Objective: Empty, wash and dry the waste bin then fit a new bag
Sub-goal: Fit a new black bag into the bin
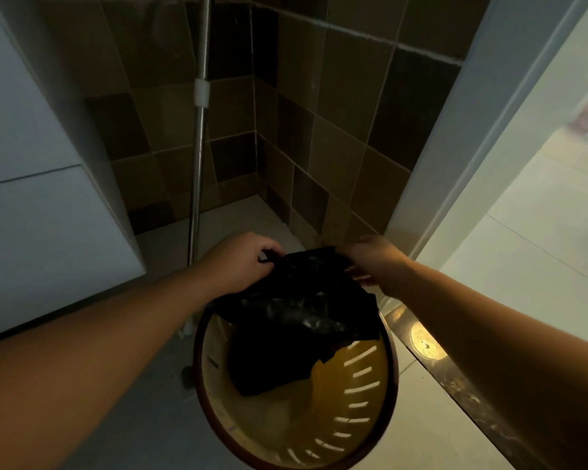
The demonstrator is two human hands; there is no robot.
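Observation:
A round yellow waste bin [364,395] with slotted walls and a dark brown rim stands on the floor below me. A black plastic bag [296,300] hangs partly inside it, draped over the far rim. My left hand [241,262] grips the bag's top edge on the left. My right hand [374,262] pinches the same edge on the right, over the bin's far side. The bag's lower part reaches down into the bin; the near part of the bin's yellow inside is bare.
A metal mop pole [199,147] stands upright in the brown-tiled corner behind the bin. A white cabinet [38,215] is on the left. A white door frame [455,164] and a metal threshold strip [455,374] lie to the right, with a lit tiled floor beyond.

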